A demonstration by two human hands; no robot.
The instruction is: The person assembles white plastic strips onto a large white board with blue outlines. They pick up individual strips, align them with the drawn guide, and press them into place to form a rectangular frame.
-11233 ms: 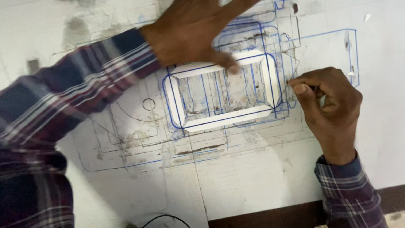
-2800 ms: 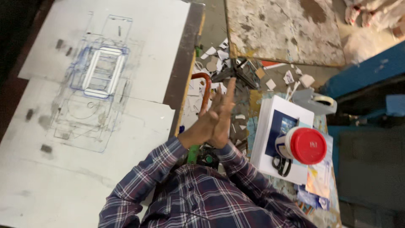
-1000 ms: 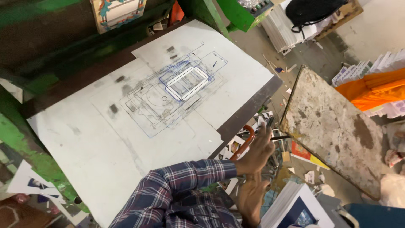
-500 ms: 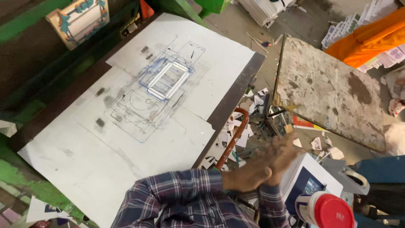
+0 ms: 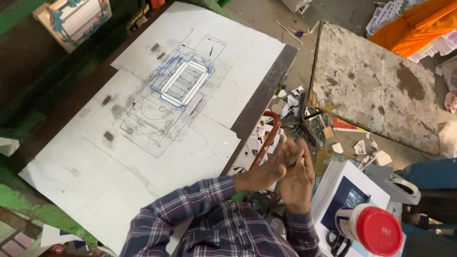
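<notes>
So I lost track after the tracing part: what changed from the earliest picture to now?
Both hands came off the white drawing sheet: the left hand lifted from the blue-outlined white rectangular frame, the right hand left the sheet's edge, and they now press together, palm to palm, over the littered floor beside the board. The frame and sheet stayed put.

Both hands meet low and right of centre in the frame, palms pressed flat together, fingers stretched out and pointing toward the upper right. The left hand [image 5: 266, 169] lies across the right hand [image 5: 296, 178]. Both forearms, in plaid sleeves, rise from the bottom edge. Neither hand holds anything.
</notes>
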